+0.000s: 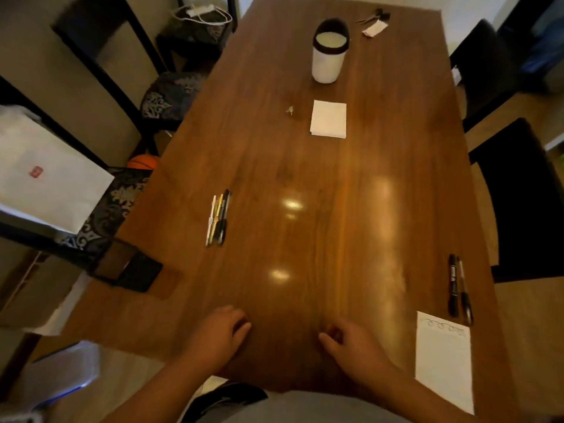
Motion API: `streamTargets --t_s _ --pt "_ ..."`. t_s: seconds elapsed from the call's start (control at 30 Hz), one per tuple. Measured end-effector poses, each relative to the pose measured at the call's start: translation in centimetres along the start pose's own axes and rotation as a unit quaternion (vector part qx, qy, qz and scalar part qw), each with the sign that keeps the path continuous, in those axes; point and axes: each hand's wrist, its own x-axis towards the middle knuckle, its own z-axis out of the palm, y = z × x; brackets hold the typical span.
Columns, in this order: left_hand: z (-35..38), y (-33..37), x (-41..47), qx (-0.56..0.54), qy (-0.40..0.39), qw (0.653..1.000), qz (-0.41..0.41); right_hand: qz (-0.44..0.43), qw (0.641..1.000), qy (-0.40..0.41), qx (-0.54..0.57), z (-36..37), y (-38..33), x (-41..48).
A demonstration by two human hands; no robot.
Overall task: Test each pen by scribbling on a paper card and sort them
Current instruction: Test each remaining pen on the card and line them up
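A group of several pens lies side by side on the left part of the wooden table. Two dark pens lie together near the right edge. Just below them sits a white paper card with looping scribbles along its top. My left hand rests on the table near the front edge, fingers loosely curled, holding nothing. My right hand rests beside it, fingers also loosely curled and empty. Both hands are far from the pens and the card.
A white cup with a dark rim stands at the far end, a stack of white paper in front of it. Scissors and a paper scrap lie far right. Dark chairs flank the table; a dark tablet-like object overhangs the left edge.
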Motion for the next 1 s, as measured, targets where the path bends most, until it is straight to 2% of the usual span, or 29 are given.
streamTargets --t_s 0.13,0.27,0.43,0.7,1.0 --pt "-3.3 -4.4 2.0 0.060 0.031 0.997 0.049 0.012 1.000 0.009 0.006 2.5 -7.1 3.4" --pt "-5.6 -7.4 3.5 0.131 -0.006 0.989 0.064 0.003 1.000 0.026 -0.008 3.4 -13.8 7.7" --pt "-6.2 -9.1 4.9 0.165 -0.031 0.981 0.101 -0.006 0.999 0.052 -0.003 3.6 -20.2 12.8" --pt "-5.5 -9.9 5.5 0.169 -0.008 0.979 0.114 0.014 0.995 0.097 -0.014 3.1 -24.7 18.7" --pt "-5.5 -10.0 5.2 0.131 -0.011 0.986 0.106 0.040 0.995 0.092 -0.019 3.2 -26.4 21.6"
